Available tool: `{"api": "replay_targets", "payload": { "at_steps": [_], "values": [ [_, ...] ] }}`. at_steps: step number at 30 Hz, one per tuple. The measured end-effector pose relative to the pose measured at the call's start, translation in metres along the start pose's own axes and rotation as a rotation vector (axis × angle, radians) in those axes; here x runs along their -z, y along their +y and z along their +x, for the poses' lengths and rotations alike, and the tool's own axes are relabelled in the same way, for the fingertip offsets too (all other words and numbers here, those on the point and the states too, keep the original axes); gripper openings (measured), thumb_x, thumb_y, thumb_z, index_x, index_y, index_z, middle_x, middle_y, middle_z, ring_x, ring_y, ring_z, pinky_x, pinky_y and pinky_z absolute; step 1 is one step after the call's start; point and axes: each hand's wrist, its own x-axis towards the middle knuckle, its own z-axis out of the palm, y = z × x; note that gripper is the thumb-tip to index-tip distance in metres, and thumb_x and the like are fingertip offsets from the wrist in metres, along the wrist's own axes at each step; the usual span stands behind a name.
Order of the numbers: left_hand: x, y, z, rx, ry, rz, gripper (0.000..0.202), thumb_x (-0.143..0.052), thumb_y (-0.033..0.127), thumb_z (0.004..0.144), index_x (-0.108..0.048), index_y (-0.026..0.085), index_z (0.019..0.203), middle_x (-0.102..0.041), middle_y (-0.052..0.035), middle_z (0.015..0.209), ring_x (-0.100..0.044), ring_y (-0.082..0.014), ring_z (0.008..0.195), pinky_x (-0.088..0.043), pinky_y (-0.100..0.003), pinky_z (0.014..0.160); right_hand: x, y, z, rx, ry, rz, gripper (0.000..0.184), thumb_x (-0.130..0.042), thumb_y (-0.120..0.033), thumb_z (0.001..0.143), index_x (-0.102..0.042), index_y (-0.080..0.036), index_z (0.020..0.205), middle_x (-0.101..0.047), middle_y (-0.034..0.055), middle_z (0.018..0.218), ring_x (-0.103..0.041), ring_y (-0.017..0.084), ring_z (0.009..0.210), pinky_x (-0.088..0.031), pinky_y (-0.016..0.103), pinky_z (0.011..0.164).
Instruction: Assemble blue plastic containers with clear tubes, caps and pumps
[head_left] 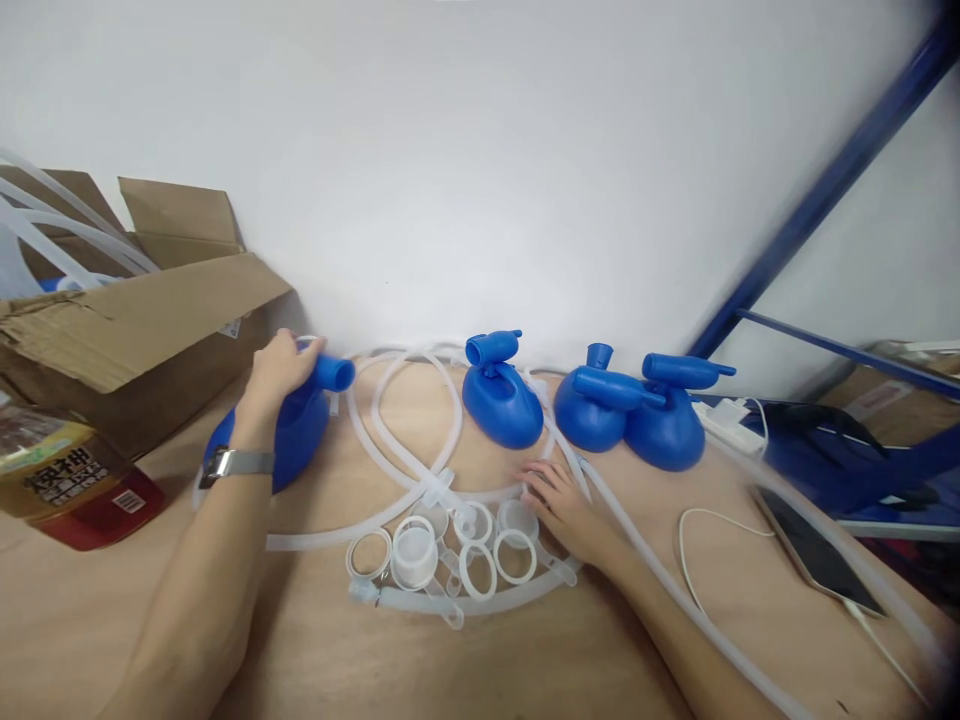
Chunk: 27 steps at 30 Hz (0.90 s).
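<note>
My left hand (279,372) is closed over the top of a blue rubber bulb (300,425) with a short spout, at the left of the wooden table (315,650). My right hand (561,500) rests with fingers stretched flat on the table, touching clear tubing (405,440) and lying next to several clear plastic cups and rings (450,550). Three more blue bulbs stand along the wall: one in the middle (501,400) and two together to the right (600,405), (667,420).
An open cardboard box (135,320) with tubes in it stands at the far left, a bottle with a yellow and red label (67,480) in front of it. A phone (814,545) with a white cable and charger (724,420) lies at right. A blue metal rack frame (825,190) rises at right.
</note>
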Motion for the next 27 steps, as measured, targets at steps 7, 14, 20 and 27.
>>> {"api": "replay_targets", "payload": {
  "at_steps": [7,14,20,27],
  "values": [
    [-0.008,0.020,-0.010,0.147,0.154,0.016,0.064,-0.040,0.058,0.097,-0.058,0.007,0.134,-0.067,-0.0289,0.135,-0.063,-0.0449,0.129,-0.045,-0.055,0.113,-0.001,0.002,0.000,0.016,-0.018,-0.002,0.041,-0.041,-0.046,0.112,-0.068,-0.030,0.138,-0.066,0.0127,0.137,-0.056,0.031,0.137,-0.049,0.058,0.116],
    [0.015,0.010,-0.009,0.230,0.128,-0.095,0.063,-0.045,0.054,0.101,-0.055,0.003,0.137,-0.062,-0.0290,0.143,-0.058,-0.0431,0.135,-0.044,-0.057,0.115,0.001,0.000,-0.002,0.002,-0.048,0.006,0.042,-0.041,-0.046,0.111,-0.067,-0.029,0.140,-0.064,0.0132,0.141,-0.053,0.032,0.140,-0.046,0.060,0.119],
    [0.017,0.002,-0.006,0.218,0.075,-0.108,0.064,-0.045,0.057,0.101,-0.058,0.006,0.137,-0.064,-0.0239,0.143,-0.060,-0.0366,0.131,-0.047,-0.051,0.111,-0.002,0.003,-0.002,0.005,-0.044,-0.007,0.040,-0.042,-0.044,0.111,-0.068,-0.030,0.139,-0.065,0.0124,0.142,-0.054,0.031,0.141,-0.047,0.060,0.119],
    [-0.006,0.012,-0.006,0.033,0.073,0.069,0.052,-0.048,0.057,0.096,-0.066,0.015,0.121,-0.072,-0.0214,0.127,-0.066,-0.0395,0.120,-0.050,-0.047,0.105,-0.002,0.005,-0.001,0.000,-0.050,-0.004,0.042,-0.040,-0.046,0.112,-0.068,-0.030,0.138,-0.065,0.0121,0.143,-0.052,0.031,0.142,-0.046,0.059,0.119]
  ]
}}
